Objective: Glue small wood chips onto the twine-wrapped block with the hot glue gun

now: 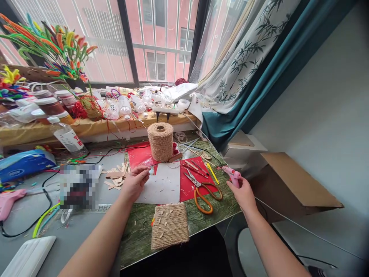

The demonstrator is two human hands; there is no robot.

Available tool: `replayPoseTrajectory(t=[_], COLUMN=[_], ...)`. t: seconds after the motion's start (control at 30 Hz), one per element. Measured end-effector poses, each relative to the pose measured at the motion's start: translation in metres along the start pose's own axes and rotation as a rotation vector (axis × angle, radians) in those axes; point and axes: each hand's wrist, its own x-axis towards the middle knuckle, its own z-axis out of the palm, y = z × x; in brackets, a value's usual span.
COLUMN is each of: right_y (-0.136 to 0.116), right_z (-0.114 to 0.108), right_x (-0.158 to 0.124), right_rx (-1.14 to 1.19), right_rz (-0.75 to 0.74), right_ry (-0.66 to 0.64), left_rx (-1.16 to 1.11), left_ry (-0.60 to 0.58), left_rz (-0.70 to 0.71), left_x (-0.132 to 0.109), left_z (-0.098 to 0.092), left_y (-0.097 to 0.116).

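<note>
At the right edge of the table, my right hand is closed around the handle of a pink hot glue gun, its nozzle toward the table. My left hand hovers over the white sheet with fingertips pinched together; what they hold, if anything, is too small to make out. Close to the front edge lies a square panel wrapped in twine, with several small wood bits on top. Orange-handled scissors rest open-bladed on a red sheet. Behind them stands a big spool of twine.
Wooden craft sticks are heaped left of my left hand. A yellow craft knife lies near the scissors. Another pink glue gun is at far left. A power strip and bottles line the sill. A cardboard box stands right.
</note>
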Motion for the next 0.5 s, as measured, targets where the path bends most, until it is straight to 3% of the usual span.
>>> replayPoseTrajectory(t=[0.1, 0.23, 0.33, 0.5], right_y=[-0.005, -0.016, -0.023, -0.034], right_z=[0.002, 0.001, 0.003, 0.015], right_x=[0.013, 0.026, 0.028, 0.014], right_rx=[-0.009, -0.014, 0.001, 0.216], right_rz=[0.129, 0.164, 0.157, 0.178], right_ry=[-0.068, -0.144, -0.144, -0.101], left_rx=[0.011, 0.056, 0.119, 0.177], left_ry=[-0.049, -0.101, -0.124, -0.147], left_rz=[-0.02, -0.033, -0.021, -0.006], left_x=[-0.003, -0.004, -0.006, -0.008], left_z=[-0.001, -0.001, 0.001, 0.004], left_y=[-0.002, -0.007, -0.009, -0.012])
